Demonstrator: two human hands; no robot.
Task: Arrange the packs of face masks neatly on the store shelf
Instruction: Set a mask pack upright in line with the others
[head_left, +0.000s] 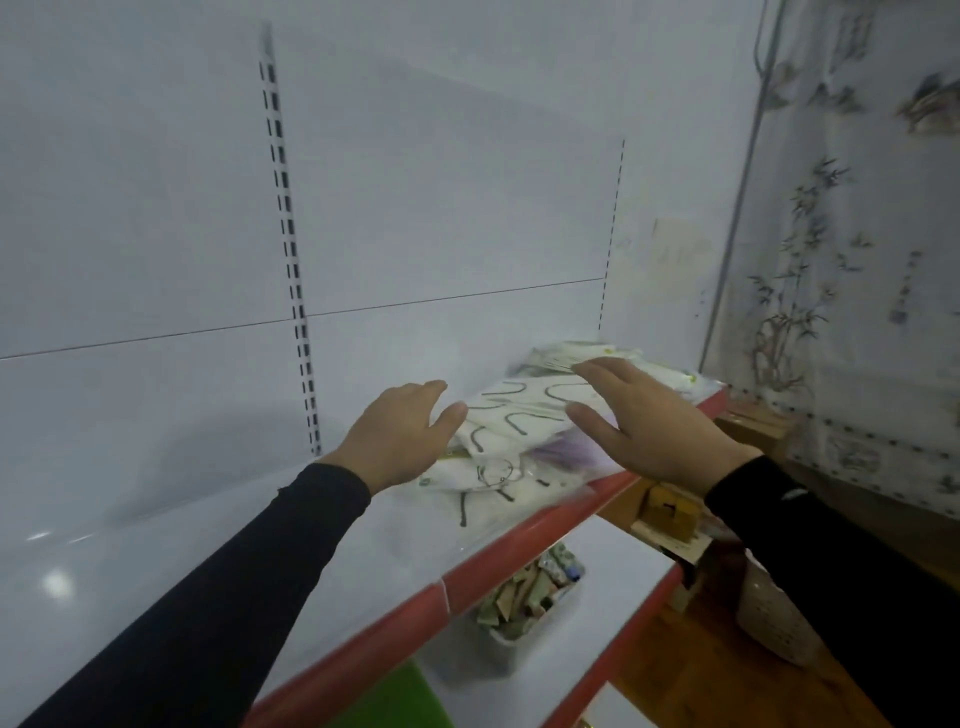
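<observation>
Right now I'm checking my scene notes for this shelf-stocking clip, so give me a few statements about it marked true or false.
1. The loose pile of clear-wrapped white face mask packs lies on the white shelf with a red front edge. True.
2. The left hand is clenched in a fist. False: its fingers are extended at the pile's left side.
3. The right hand rests open at the pile's right side. True.
4. The packs stand in a neat upright row. False: they lie flat, overlapping at angles.
5. A white bin of small packets sits on a lower shelf. True.

Blurred mask packs (524, 415), print unreadable
</observation>
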